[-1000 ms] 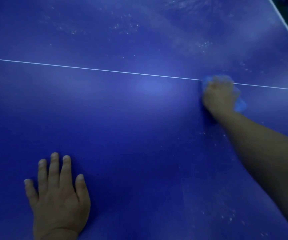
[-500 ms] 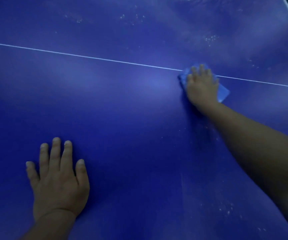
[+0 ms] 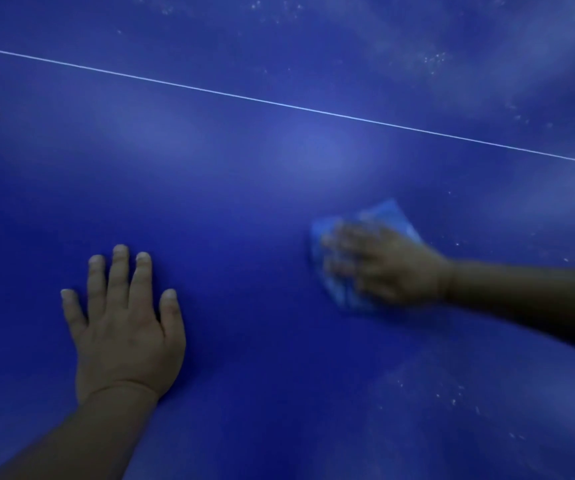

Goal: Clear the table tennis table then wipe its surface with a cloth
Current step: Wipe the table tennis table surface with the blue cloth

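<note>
Cloth (image 3: 388, 211) lies under the flat, blurred right hand (image 3: 383, 268); left hand (image 3: 123, 327) rests spread on the table (image 3: 244, 202).

Blue cloth (image 3: 388, 211) lies flat on the table (image 3: 244, 209), right of centre, on the near side of the thin white line (image 3: 279, 105), well apart from it. Folded, pale-blue, motion-blurred, mostly covered. Table dark blue, matte, bare, with white dust specks (image 3: 435, 58) far right and near right.
</note>
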Demonstrator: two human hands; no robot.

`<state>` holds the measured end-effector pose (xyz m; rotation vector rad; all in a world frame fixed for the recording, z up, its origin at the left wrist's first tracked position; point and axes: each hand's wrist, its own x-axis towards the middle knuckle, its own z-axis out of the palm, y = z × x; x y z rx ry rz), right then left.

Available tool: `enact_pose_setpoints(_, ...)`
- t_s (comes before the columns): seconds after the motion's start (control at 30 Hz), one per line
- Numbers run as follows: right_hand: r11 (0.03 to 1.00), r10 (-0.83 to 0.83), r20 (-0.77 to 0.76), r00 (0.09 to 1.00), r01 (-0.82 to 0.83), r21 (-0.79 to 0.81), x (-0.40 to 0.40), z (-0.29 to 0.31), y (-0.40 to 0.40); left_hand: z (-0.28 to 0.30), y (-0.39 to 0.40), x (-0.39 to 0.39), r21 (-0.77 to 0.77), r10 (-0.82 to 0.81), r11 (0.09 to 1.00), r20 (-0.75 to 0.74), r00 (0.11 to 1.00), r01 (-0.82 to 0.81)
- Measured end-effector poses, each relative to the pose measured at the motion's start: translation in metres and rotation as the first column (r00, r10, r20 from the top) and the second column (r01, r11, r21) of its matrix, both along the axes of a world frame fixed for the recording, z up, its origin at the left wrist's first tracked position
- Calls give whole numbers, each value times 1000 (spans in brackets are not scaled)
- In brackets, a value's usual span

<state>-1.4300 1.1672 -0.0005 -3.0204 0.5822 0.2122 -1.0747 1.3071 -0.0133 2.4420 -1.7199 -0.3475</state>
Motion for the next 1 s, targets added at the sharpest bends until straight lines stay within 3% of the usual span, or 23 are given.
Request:
enact_pose_setpoints(0.07,906,-412,15,911,411,-99,2,2,-68,-1,1,1,-1,3,1000,-3,1000,-3)
enact_pose_setpoints(0.13,623,-772,60,632,773,-120,-1,10,-113,-2,1,1,-13,10,1000,-4,1000,-10)
enact_pose_setpoints(0.2,369,-919,101,381,922,-118,4,12,-120,-2,0,0,-17,4,1000,5,1000,-4)
enact_pose_setpoints(0.23,379,-915,88,393,915,-137,14,9,-109,-2,0,1,-16,0,1000,5,1000,0)
enact_pose_setpoints(0.27,475,-867,81,491,865,-162,26,2,-88,-3,0,2,-16,-2,1000,3,1000,2)
enact_pose_setpoints(0.33,762,-634,62,771,636,-122,45,-12,-26,-6,1,3,-14,0,1000,0,1000,0)
enact_pose_setpoints(0.37,855,-505,79,859,511,-89,46,-15,2,-7,1,3,-11,4,1000,4,1000,-4)
enact_pose_setpoints(0.43,913,-393,87,915,400,-80,27,-9,6,-9,1,3,0,6,1000,18,1000,-6)
enact_pose_setpoints(0.47,889,-427,88,900,436,-142,11,-6,-11,-10,0,4,4,2,1000,28,1000,-2)
enact_pose_setpoints(0.5,819,-533,93,841,540,-194,-9,-3,-34,-11,-1,4,6,-5,1000,38,999,5)
enact_pose_setpoints(0.53,675,-708,104,698,713,-190,-29,2,-57,-11,-1,4,4,-7,1000,44,999,7)
enact_pose_setpoints(0.6,239,-957,133,258,960,-144,-63,11,-94,-10,-2,3,-6,5,1000,30,1000,-5)
enact_pose_setpoints(0.63,51,-988,142,60,997,-66,-69,12,-101,-9,-2,2,-10,11,1000,22,1000,-11)
enact_pose_setpoints(0.67,-31,-988,152,-27,999,-23,-66,11,-102,-7,-1,2,-12,11,1000,18,1000,-11)
enact_pose_setpoints(0.7,-17,-990,143,-13,1000,-27,-56,10,-97,-6,-1,2,-11,6,1000,13,1000,-6)
enact_pose_setpoints(0.73,58,-989,135,63,997,-40,-44,8,-87,-4,0,1,-7,2,1000,4,1000,-2)
enact_pose_setpoints(0.83,501,-854,115,508,861,-86,-4,-2,-20,1,0,0,10,2,1000,-15,1000,-2)
enact_pose_setpoints(0.93,873,-486,81,870,488,-7,18,-8,118,1,1,0,8,-4,1000,-27,1000,4)
enact_pose_setpoints(1.0,975,-220,40,975,218,45,4,-9,158,0,2,0,-8,-1,1000,-28,1000,0)
